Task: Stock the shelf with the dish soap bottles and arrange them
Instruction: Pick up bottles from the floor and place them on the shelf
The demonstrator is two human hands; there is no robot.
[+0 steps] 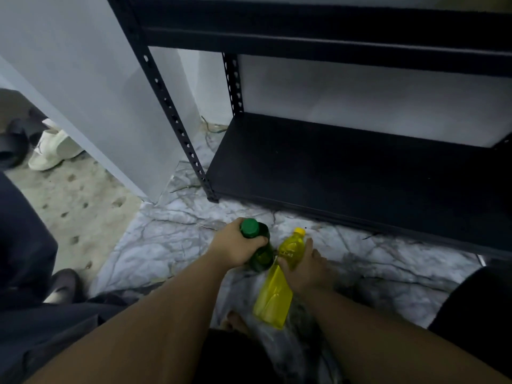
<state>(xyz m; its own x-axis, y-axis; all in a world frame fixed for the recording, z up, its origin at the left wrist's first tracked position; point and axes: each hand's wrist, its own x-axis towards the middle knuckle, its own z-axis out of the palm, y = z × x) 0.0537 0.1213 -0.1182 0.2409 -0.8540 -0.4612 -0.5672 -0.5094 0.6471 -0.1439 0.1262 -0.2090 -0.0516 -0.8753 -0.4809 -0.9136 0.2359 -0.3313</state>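
Observation:
My left hand (235,246) is wrapped around the neck of a dark green dish soap bottle (260,254) with a green cap, held over the marble floor. My right hand (304,268) grips a yellow dish soap bottle (277,289) with a yellow cap around its upper body; the bottle tilts with its base toward me. The two bottles sit side by side, nearly touching. The black metal shelf (346,173) stands just beyond them, and its bottom board holds nothing.
A perforated black upright (177,126) marks the shelf's left front corner, beside a white panel (91,87). White slippers (52,146) lie on the concrete floor at far left. Dark clothing and a shoe (62,285) are at lower left.

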